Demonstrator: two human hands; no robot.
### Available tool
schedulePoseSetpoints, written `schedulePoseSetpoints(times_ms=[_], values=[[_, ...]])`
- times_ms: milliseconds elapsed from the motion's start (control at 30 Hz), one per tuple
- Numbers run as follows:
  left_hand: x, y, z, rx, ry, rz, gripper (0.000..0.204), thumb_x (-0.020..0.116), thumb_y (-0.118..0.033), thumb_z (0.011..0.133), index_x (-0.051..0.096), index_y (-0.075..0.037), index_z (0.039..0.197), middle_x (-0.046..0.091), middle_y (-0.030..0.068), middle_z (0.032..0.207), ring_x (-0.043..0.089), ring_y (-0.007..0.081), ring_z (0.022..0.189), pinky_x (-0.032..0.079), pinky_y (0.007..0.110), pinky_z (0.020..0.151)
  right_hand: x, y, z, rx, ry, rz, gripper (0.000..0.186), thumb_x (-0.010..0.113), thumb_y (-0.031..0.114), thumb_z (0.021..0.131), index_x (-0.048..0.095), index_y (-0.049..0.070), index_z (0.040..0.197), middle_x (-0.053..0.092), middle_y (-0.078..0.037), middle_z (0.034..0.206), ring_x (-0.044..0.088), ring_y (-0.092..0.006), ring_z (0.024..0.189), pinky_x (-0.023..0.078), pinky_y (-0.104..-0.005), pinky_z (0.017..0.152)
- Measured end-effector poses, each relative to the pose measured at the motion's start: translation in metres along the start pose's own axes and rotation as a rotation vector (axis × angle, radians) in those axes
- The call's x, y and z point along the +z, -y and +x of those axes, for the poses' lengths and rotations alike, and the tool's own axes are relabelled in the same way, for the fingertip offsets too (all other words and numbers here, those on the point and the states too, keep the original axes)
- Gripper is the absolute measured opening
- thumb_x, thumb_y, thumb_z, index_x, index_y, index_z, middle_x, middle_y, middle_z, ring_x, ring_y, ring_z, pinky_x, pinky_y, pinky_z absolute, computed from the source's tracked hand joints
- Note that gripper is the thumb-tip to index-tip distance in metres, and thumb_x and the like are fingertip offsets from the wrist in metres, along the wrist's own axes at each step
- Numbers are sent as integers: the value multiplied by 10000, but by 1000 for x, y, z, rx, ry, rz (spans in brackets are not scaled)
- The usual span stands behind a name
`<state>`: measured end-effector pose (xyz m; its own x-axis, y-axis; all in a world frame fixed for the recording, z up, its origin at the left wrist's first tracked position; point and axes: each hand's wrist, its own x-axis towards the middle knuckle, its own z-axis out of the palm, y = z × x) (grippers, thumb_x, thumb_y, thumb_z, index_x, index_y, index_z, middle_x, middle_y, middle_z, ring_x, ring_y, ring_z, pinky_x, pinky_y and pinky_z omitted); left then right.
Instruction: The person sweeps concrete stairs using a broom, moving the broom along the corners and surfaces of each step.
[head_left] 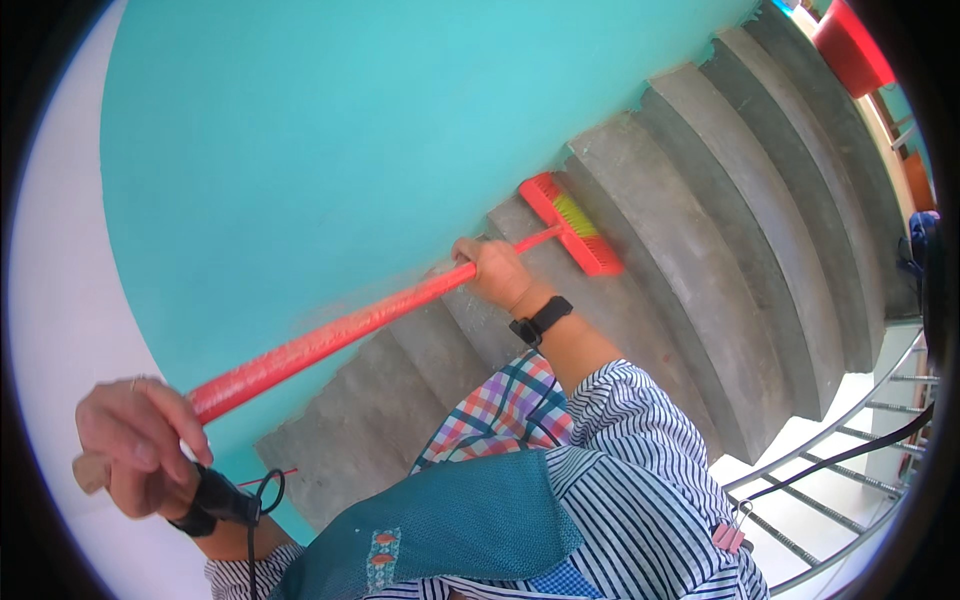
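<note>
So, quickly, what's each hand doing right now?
Left hand: closed around the upper end of the red broom handle.
Right hand: closed around the same handle, nearer the broom head.

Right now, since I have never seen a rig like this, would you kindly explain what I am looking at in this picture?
There is no machine here: a person is working bare-handed. The single picture comes from the left of two wide fisheye cameras worn on the head, looking down, so straight edges bend toward the rim. The left hand grips a red broom near the end of its handle; the right hand grips it closer to the brush end, which has yellow-green bristles in the middle. That end is over the grey stairs, beside a turquoise wall; whether it touches a step is hard to tell.
</note>
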<state>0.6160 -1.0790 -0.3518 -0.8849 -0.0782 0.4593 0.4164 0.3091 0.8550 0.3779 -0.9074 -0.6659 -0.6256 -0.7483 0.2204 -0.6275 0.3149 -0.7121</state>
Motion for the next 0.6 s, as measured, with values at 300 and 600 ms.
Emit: schedulePoseSetpoints(times_ms=[300, 600], values=[[-72, -81, -77, 216, 431, -73, 50, 522, -33, 809, 564, -6, 809, 539, 103, 617, 546, 199, 531, 462, 275, 508, 21, 147, -47, -168, 344, 137, 136, 540, 33, 716, 551, 25, 852, 596, -196, 680, 594, -381, 692, 456, -462, 605], [-15, 23, -125, -17, 554, -402, 59, 556, 59, 731, 611, 62, 753, 627, 198, 734, 642, 279, 691, 564, 386, 694, 21, 7, -154, 45, 90, -189, 158, 600, 95, 738, 565, 77, 892, 602, -175, 682, 596, -363, 662, 455, -452, 607]])
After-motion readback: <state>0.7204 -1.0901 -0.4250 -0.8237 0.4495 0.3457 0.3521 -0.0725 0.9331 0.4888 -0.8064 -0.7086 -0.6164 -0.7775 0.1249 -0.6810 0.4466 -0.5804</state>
